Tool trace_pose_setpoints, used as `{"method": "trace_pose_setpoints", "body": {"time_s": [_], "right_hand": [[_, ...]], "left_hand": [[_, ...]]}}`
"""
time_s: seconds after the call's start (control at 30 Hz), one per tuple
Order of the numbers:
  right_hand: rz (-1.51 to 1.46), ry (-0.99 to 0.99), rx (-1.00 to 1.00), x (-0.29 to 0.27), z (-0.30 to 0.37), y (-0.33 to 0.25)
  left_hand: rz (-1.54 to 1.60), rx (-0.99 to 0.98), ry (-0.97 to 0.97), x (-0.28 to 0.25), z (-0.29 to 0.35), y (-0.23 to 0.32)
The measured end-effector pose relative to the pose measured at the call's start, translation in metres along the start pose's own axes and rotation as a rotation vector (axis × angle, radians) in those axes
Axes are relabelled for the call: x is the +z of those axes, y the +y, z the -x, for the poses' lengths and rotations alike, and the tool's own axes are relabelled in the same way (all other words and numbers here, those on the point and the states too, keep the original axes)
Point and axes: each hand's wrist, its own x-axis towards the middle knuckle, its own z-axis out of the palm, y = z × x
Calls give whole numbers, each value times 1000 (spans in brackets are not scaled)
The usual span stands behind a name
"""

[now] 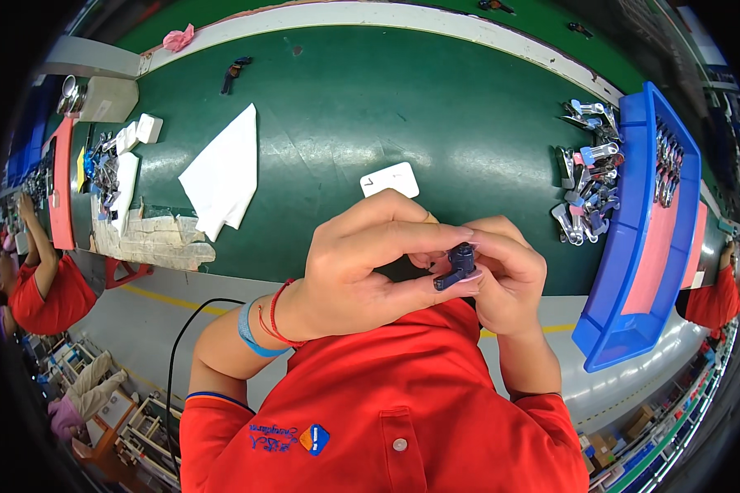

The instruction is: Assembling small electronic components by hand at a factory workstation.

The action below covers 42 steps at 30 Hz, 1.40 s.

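Observation:
Both my hands meet just above the near edge of the green work surface (370,107). A small dark blue plastic part (458,265) sits between their fingertips. My left hand (362,263) pinches it from the left with thumb and forefinger. My right hand (506,275) curls around it from the right. A blue band and red strings circle my left wrist. Part of the piece is hidden by my fingers.
A small white card (389,179) lies just beyond my hands. A white folded cloth (222,177) lies to the left. A heap of blue and metal parts (588,177) lies beside a blue tray (641,238) at right. People in red shirts sit at both sides.

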Motion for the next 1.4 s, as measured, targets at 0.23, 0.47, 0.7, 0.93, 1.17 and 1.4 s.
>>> {"method": "trace_pose_setpoints", "body": {"time_s": [0.23,0.47,0.7,0.93,1.17,1.4], "right_hand": [[-7,20,16,1,2,0],[191,-10,-71,-3,-4,-6],[372,59,-204,-5,-10,-14],[479,-110,-365,-18,-15,-16],[-14,-92,237,-22,-15,-30],[-332,-204,576,-29,-18,-31]], "left_hand": [[-50,31,-10,-2,-3,2],[-53,31,-34,-4,0,2],[530,-434,27,-1,4,9],[315,-413,-256,-26,-4,6],[72,-173,-282,-29,-4,7],[-15,-11,-322,-29,-5,3]]}}
